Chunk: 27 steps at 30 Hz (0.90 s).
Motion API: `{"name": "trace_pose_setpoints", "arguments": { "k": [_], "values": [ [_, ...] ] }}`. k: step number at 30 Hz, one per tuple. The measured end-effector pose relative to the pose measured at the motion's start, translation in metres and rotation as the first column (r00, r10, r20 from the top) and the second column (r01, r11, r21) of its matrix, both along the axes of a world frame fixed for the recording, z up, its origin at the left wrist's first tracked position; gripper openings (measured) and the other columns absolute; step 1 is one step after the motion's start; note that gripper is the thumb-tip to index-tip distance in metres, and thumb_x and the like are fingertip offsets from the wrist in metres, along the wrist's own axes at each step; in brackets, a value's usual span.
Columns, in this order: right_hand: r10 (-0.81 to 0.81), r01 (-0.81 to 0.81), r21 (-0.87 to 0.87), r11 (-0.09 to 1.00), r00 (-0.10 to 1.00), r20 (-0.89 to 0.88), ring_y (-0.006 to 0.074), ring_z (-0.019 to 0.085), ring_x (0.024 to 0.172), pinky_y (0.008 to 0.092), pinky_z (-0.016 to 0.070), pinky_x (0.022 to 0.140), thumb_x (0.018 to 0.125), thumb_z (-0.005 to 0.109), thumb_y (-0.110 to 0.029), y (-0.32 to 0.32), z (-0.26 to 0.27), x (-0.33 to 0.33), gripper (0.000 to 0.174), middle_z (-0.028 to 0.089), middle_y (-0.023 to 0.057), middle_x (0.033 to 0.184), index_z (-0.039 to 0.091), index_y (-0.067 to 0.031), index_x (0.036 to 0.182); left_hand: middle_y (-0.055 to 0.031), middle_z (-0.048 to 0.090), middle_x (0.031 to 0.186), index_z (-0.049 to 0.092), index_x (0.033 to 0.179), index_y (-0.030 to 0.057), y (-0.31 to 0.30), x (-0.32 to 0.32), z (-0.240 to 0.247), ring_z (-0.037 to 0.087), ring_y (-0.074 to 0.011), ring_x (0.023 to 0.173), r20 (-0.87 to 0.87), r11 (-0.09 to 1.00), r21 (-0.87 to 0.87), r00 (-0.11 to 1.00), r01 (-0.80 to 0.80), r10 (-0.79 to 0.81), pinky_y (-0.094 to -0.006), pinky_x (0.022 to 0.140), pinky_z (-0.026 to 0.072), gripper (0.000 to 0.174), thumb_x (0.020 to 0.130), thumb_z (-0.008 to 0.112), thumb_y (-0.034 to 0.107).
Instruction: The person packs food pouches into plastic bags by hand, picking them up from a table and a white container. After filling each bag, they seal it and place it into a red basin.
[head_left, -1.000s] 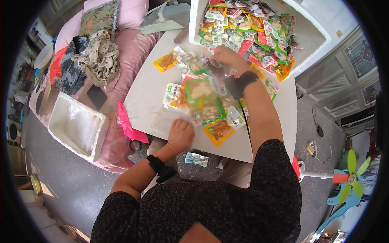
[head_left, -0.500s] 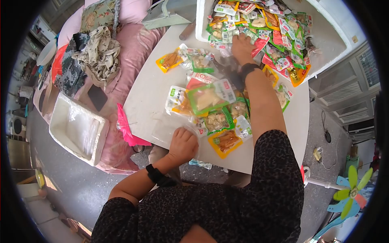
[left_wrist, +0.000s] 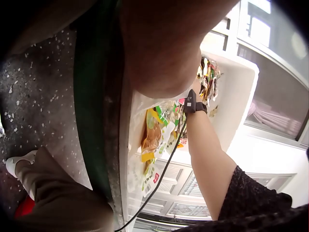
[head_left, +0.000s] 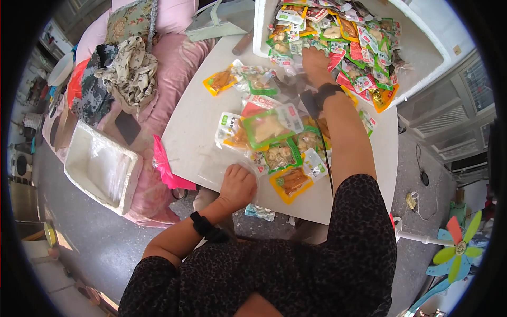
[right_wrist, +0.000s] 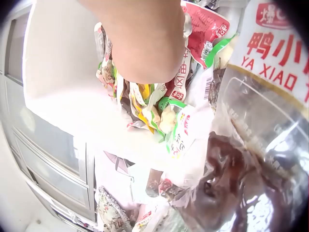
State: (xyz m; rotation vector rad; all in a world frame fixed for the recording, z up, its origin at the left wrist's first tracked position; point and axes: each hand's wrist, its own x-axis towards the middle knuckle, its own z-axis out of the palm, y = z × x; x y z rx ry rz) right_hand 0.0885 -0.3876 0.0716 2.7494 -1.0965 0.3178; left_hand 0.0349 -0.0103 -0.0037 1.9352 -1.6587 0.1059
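Observation:
In the head view, the left hand [head_left: 238, 185] grips the clear plastic bag [head_left: 211, 168] at the table's near edge, fingers curled over it. In the left wrist view this hand [left_wrist: 161, 53] is dark and close, its fingertips hidden. The right hand [head_left: 316, 62] reaches over the foam box's near wall, fingers on the heaped food packets [head_left: 334, 33]; whether it grips one cannot be told. Its back [right_wrist: 145, 43] covers its fingers in the right wrist view. A brown-filled packet [right_wrist: 231, 169] shows close there. A green-edged packet [head_left: 272, 126] lies on the table pile between the hands.
The large white foam box [head_left: 425, 37] stands at the table's far right. Yellow-edged packets [head_left: 221, 81] lie on the white table [head_left: 182, 124]. Pink plastic [head_left: 168, 166] hangs at its left edge. An empty foam box [head_left: 100, 164] sits on the pink-covered bed. A fan [head_left: 461, 247] turns at right.
The right hand has moved from the box's near edge onto the packets inside, and its fingers look more bent than half a second ago. The left hand stays on the plastic bag.

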Motion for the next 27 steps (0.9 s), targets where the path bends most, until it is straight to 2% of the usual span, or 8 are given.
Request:
{"name": "trace_pose_setpoints", "arguments": {
  "k": [5, 8, 13, 17, 20, 22, 24, 27],
  "values": [
    [0.11, -0.11, -0.008, 0.994, 0.99, 0.088, 0.0298, 0.052, 0.082, 0.0365, 0.0432, 0.07, 0.072, 0.045, -0.009, 0.011, 0.018, -0.041, 0.014, 0.052, 0.0142, 0.09, 0.054, -0.0056, 0.083, -0.0102, 0.046, 0.075, 0.048, 0.067, 0.0057, 0.001, 0.0, -0.001, 0.044, -0.0275, 0.077, 0.023, 1.0, -0.006, 1.0, -0.005, 0.005, -0.0389, 0.075, 0.033, 0.012, 0.058, 0.054, 0.011],
    [0.232, -0.221, -0.085, 0.972, 0.959, 0.16, 0.0316, 0.051, 0.078, 0.0392, 0.042, 0.068, 0.069, 0.047, -0.007, 0.003, 0.01, -0.07, 0.009, 0.052, 0.0161, 0.081, 0.051, -0.0034, 0.076, -0.0101, 0.047, 0.075, 0.049, 0.067, 0.0059, 0.002, -0.001, -0.004, 0.043, -0.0277, 0.079, 0.035, 0.999, -0.045, 0.999, -0.013, 0.014, -0.039, 0.076, 0.0326, 0.012, 0.058, 0.054, 0.012],
    [0.386, -0.385, -0.104, 0.917, 0.788, 0.479, 0.0329, 0.049, 0.073, 0.0402, 0.0395, 0.062, 0.068, 0.046, -0.006, 0.024, 0.012, -0.134, 0.006, 0.051, 0.0174, 0.071, 0.048, -0.0008, 0.069, -0.011, 0.047, 0.076, 0.049, 0.068, 0.0045, 0.002, -0.003, -0.003, 0.044, -0.0286, 0.08, 0.013, 0.999, -0.049, 1.0, -0.016, 0.017, -0.0396, 0.075, 0.0332, 0.012, 0.059, 0.053, 0.01],
    [0.148, -0.315, 0.139, 0.939, 0.734, 0.663, 0.0328, 0.049, 0.071, 0.0398, 0.0385, 0.061, 0.069, 0.046, -0.007, 0.063, 0.009, -0.19, 0.008, 0.051, 0.0169, 0.071, 0.049, 0.0007, 0.069, -0.0112, 0.048, 0.076, 0.049, 0.07, 0.0034, 0.001, -0.004, -0.004, 0.045, -0.028, 0.08, 0.038, 0.994, -0.111, 0.999, -0.006, 0.011, -0.0386, 0.073, 0.0342, 0.011, 0.062, 0.052, 0.009],
    [0.043, -0.277, 0.24, 0.93, 0.731, 0.681, 0.0329, 0.049, 0.07, 0.0401, 0.0386, 0.063, 0.069, 0.048, -0.007, 0.098, 0.011, -0.226, 0.009, 0.052, 0.0167, 0.071, 0.05, 0.0015, 0.07, -0.0113, 0.048, 0.077, 0.049, 0.072, 0.0034, 0.003, -0.004, -0.007, 0.045, -0.0278, 0.08, 0.06, 0.994, -0.114, 0.998, -0.004, 0.011, -0.0385, 0.073, 0.0347, 0.011, 0.063, 0.052, 0.009],
    [0.34, -0.338, -0.126, 0.933, 0.706, 0.622, 0.0329, 0.049, 0.071, 0.0395, 0.0394, 0.064, 0.069, 0.048, -0.006, 0.121, 0.003, -0.245, 0.01, 0.052, 0.0166, 0.073, 0.052, 0.0006, 0.074, -0.0105, 0.049, 0.079, 0.05, 0.073, 0.0056, 0.001, -0.001, -0.019, 0.045, -0.0273, 0.085, 0.089, 0.993, -0.115, 0.995, -0.026, 0.037, -0.0384, 0.076, 0.0337, 0.015, 0.061, 0.054, 0.013],
    [0.335, -0.324, -0.098, 0.941, 0.853, 0.4, 0.0327, 0.05, 0.073, 0.0382, 0.0407, 0.065, 0.07, 0.048, -0.007, 0.158, -0.012, -0.271, 0.014, 0.054, 0.0166, 0.078, 0.053, -0.0006, 0.081, -0.0092, 0.051, 0.074, 0.051, 0.069, 0.006, 0.001, -0.001, -0.022, 0.047, -0.0268, 0.08, 0.123, 0.996, -0.081, 0.991, -0.042, 0.052, -0.038, 0.071, 0.0361, 0.009, 0.063, 0.052, 0.013],
    [0.407, -0.363, -0.187, 0.913, 0.848, 0.339, 0.0308, 0.05, 0.077, 0.0374, 0.0404, 0.066, 0.071, 0.048, -0.007, 0.169, -0.037, -0.289, 0.016, 0.054, 0.016, 0.083, 0.052, -0.0009, 0.086, -0.009, 0.052, 0.077, 0.052, 0.07, 0.0063, -0.001, 0.001, -0.03, 0.048, -0.0269, 0.081, 0.157, 0.988, -0.148, 0.985, -0.046, 0.07, -0.039, 0.072, 0.0361, 0.01, 0.066, 0.051, 0.016]
  ]
}}
